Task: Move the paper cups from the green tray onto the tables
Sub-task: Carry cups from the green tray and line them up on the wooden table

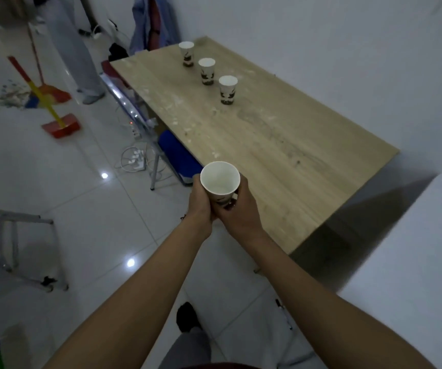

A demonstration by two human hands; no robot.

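From the head camera, both bare forearms reach forward from the bottom of the frame and meet at a white paper cup (220, 179). The left hand (201, 203) wraps the cup's left side and the right hand (241, 209) wraps its right side, so the two hands together clasp the lower half of the cup. The cup is upright, its open mouth facing up and its inside pale and empty-looking. A dark printed pattern shows between the fingers near its base. It is held in the air just at the near left edge of the wooden desk (281, 145), not resting on it.

On the far part of the desk three more paper cups stand upright in a diagonal row: the farthest cup (186, 53), the middle cup (207, 71) and the nearest cup (227, 89). Each is white with a dark print low on its side, and they stand apart from one another. Pale specks and smudges mark the desk top.

Left of the desk, on the white tiled floor (81, 182), lie a red and yellow broom (52, 113) and a white power strip (134, 161) with cables. A metal-framed chair (9, 235) stands at the near left. The legs of another person (78, 57) appear at the far left.
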